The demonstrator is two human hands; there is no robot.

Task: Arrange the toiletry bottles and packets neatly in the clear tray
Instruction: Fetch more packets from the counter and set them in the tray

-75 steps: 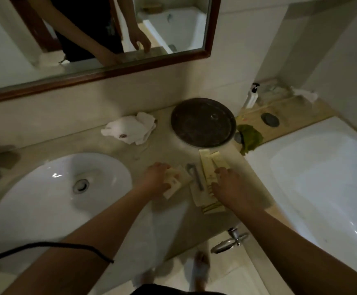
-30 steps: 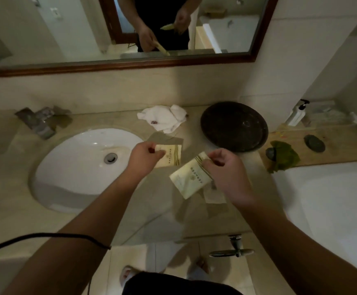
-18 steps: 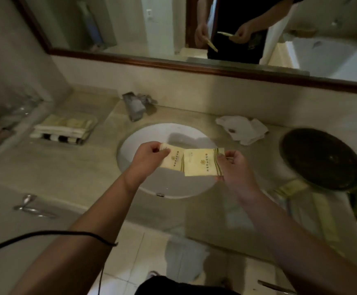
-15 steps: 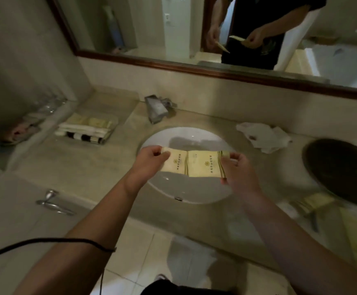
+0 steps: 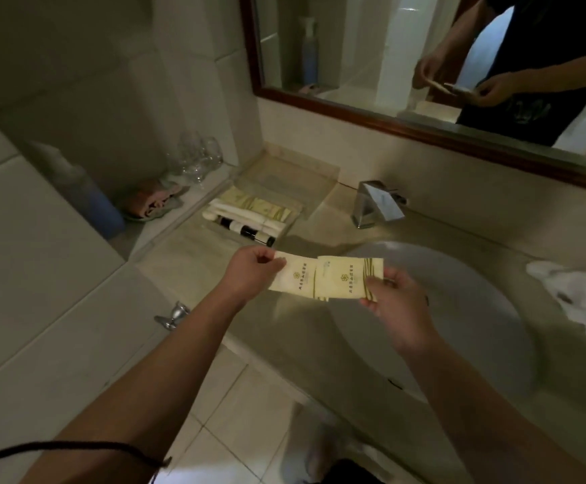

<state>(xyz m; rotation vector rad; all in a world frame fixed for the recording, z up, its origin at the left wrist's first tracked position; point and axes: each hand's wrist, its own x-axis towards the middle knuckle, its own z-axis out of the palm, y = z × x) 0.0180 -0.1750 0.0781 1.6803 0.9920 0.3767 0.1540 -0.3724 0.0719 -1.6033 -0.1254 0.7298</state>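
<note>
**Two packets carried toward the tray**

A person stands at a bathroom desk, both arms reaching in from the bottom of the frame. The left hand pinches one cream packet by its left end; the right hand pinches a second packet by its right end. The two overlap at centre frame, above the sink rim.

The clear tray sits just above the hands, against the wall ledge, already holding packets and small bottles. The carrying step looks underway; next, each packet needs laying flat in the tray's bare far half. A tap stands to its right and glasses upper left, leaving a clear approach from the front.
</note>
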